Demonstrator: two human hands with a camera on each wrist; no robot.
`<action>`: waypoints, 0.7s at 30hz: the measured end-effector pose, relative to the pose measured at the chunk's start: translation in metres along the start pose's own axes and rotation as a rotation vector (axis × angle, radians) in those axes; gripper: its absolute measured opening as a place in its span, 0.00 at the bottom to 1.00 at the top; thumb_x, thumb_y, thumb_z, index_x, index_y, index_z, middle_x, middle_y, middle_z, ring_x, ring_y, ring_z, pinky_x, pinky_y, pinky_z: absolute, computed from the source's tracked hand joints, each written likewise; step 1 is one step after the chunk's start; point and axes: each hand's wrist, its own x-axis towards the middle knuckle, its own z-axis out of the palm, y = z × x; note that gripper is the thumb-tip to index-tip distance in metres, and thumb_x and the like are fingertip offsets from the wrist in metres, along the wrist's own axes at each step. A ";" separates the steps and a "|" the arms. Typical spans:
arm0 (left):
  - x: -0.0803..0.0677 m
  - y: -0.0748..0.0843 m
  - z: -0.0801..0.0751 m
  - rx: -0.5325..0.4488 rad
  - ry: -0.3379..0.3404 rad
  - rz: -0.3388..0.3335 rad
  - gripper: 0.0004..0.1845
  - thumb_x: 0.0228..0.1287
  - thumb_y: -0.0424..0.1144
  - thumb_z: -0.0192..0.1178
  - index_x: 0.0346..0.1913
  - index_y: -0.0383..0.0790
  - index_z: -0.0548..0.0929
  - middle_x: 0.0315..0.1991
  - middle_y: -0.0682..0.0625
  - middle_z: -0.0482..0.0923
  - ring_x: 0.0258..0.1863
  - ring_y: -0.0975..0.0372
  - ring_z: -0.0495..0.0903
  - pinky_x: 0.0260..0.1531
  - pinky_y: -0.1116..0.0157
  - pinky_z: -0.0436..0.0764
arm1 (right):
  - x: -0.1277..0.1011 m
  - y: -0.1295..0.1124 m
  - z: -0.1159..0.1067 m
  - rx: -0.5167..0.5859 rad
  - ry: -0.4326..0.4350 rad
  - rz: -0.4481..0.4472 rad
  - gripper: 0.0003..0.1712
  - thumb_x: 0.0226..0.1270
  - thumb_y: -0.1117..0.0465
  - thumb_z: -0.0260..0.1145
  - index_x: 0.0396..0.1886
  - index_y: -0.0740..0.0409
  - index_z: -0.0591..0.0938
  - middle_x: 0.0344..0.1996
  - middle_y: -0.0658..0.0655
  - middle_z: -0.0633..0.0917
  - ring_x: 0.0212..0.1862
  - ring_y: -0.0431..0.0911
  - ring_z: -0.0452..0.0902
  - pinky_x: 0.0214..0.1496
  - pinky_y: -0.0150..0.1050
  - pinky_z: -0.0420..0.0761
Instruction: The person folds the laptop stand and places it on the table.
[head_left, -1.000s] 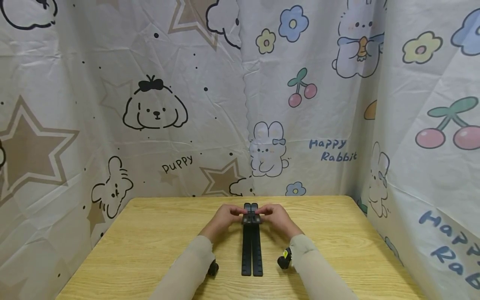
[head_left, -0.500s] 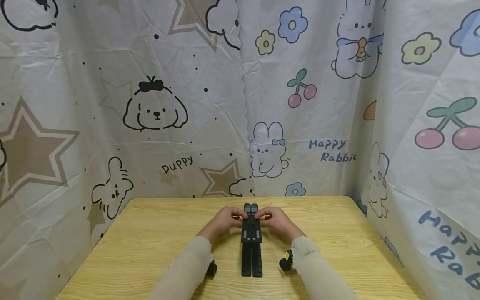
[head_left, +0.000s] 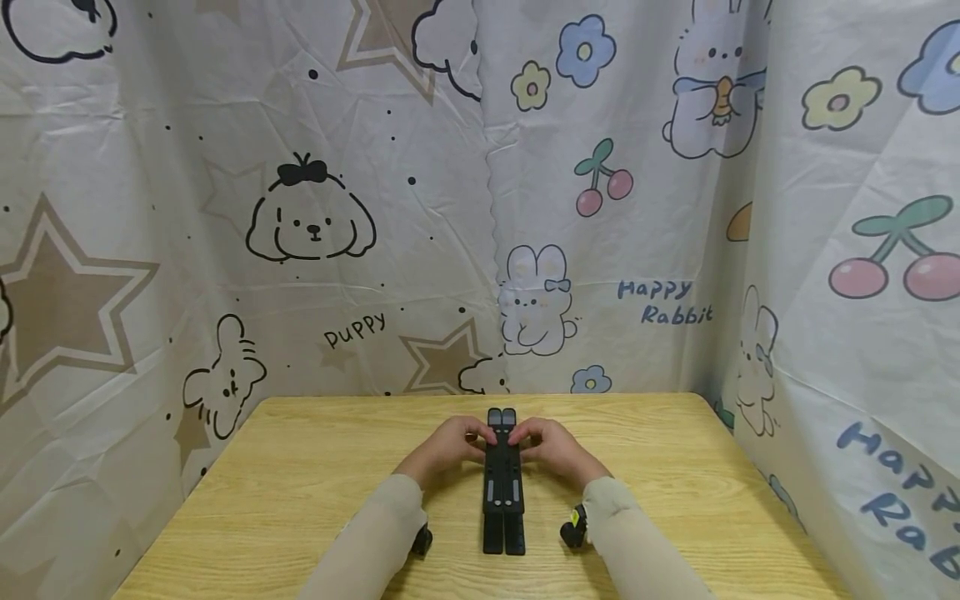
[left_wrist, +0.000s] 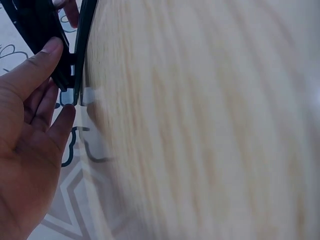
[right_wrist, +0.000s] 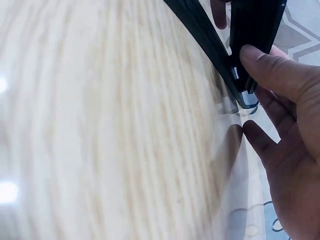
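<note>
A black folding laptop stand point(head_left: 503, 479) lies lengthwise at the middle of the table, its two long legs point(head_left: 503, 533) side by side and pointing at me. Its hinged upper section slants above the legs, and the wrist views show a narrowing gap between them. From the left, my left hand point(head_left: 452, 446) pinches that upper section near the far end, thumb point(left_wrist: 52, 46) on top. My right hand point(head_left: 557, 448) mirrors it on the other side, thumb point(right_wrist: 251, 53) pressed on the surface. Both little fingers stick out past the stand. The other fingertips are partly hidden beneath it.
The stand sits on a light wood-grain table point(head_left: 315, 467). Behind it hangs a printed white curtain point(head_left: 420, 250), which also runs along both sides. Each wrist carries a small black camera, like the right camera point(head_left: 574, 527).
The stand's upper section has swung down toward me, covering more of the legs. Both hands have shifted slightly nearer with it, thumbs now on its top face.
</note>
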 end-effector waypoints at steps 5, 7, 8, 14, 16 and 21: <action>0.000 0.002 0.000 0.044 -0.019 -0.018 0.14 0.55 0.26 0.75 0.42 0.43 0.89 0.49 0.53 0.83 0.57 0.57 0.77 0.69 0.49 0.72 | 0.000 -0.002 0.000 -0.015 -0.014 -0.009 0.15 0.58 0.72 0.75 0.43 0.52 0.90 0.50 0.51 0.86 0.59 0.51 0.78 0.70 0.55 0.72; 0.000 0.002 0.000 0.066 -0.027 -0.017 0.14 0.54 0.27 0.75 0.42 0.44 0.88 0.49 0.53 0.83 0.57 0.56 0.77 0.69 0.48 0.71 | -0.001 -0.002 0.000 -0.030 -0.018 -0.015 0.15 0.58 0.72 0.75 0.43 0.52 0.90 0.49 0.51 0.86 0.59 0.51 0.78 0.70 0.56 0.72; 0.001 0.002 0.001 0.078 -0.030 -0.017 0.14 0.54 0.27 0.76 0.42 0.45 0.89 0.49 0.53 0.83 0.57 0.55 0.77 0.69 0.48 0.71 | -0.001 -0.001 0.000 -0.037 -0.018 -0.018 0.15 0.58 0.72 0.76 0.43 0.52 0.90 0.50 0.51 0.86 0.59 0.51 0.78 0.70 0.56 0.72; 0.001 0.000 0.002 0.155 -0.055 -0.032 0.17 0.52 0.28 0.77 0.43 0.51 0.89 0.52 0.55 0.83 0.58 0.56 0.76 0.68 0.49 0.72 | -0.004 0.000 0.001 -0.063 -0.038 -0.025 0.18 0.56 0.74 0.75 0.43 0.51 0.90 0.51 0.51 0.85 0.59 0.52 0.78 0.70 0.56 0.73; 0.000 0.001 0.002 0.182 -0.066 -0.031 0.18 0.52 0.28 0.78 0.43 0.52 0.89 0.53 0.55 0.82 0.58 0.57 0.76 0.67 0.50 0.72 | -0.004 0.002 0.001 -0.073 -0.049 -0.033 0.18 0.56 0.75 0.75 0.44 0.51 0.90 0.52 0.51 0.84 0.60 0.52 0.77 0.69 0.55 0.74; 0.000 0.003 0.003 0.233 -0.084 -0.015 0.19 0.50 0.27 0.78 0.42 0.51 0.90 0.52 0.56 0.81 0.55 0.59 0.76 0.65 0.52 0.74 | -0.006 0.005 0.001 -0.094 -0.065 -0.070 0.17 0.57 0.74 0.75 0.44 0.53 0.90 0.54 0.52 0.84 0.61 0.52 0.76 0.68 0.54 0.75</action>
